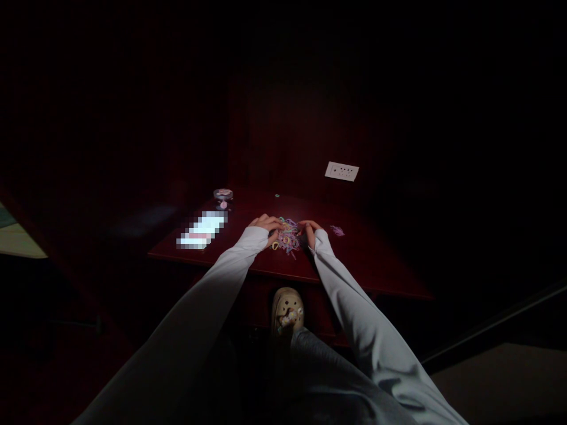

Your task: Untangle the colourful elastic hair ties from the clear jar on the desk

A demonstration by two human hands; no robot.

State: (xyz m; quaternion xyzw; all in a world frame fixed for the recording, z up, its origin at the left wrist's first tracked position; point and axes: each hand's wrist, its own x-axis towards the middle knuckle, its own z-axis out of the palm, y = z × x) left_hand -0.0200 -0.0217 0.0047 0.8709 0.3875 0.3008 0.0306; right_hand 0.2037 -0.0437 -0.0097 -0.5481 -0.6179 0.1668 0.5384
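A heap of small colourful bands [289, 237] lies on the dark red table [354, 265]. My left hand [266, 224] rests at the heap's left side, fingers bent over its edge and somewhat apart, with nothing visible held. At the right side is my right hand [310, 229], its fingers curled in with thumb and fingertips close together at the bands; whatever they hold is too small to make out. A little purple bunch of bands [337, 231] lies apart, to the right of my right hand.
A round lidded jar [223, 199] stands at the back left, behind a bright, blurred-out phone-like screen [202, 230]. One small green band [277, 195] lies farther back. A white socket plate [342, 171] is on the wall. Below the table edge shows a beige clog [287, 307].
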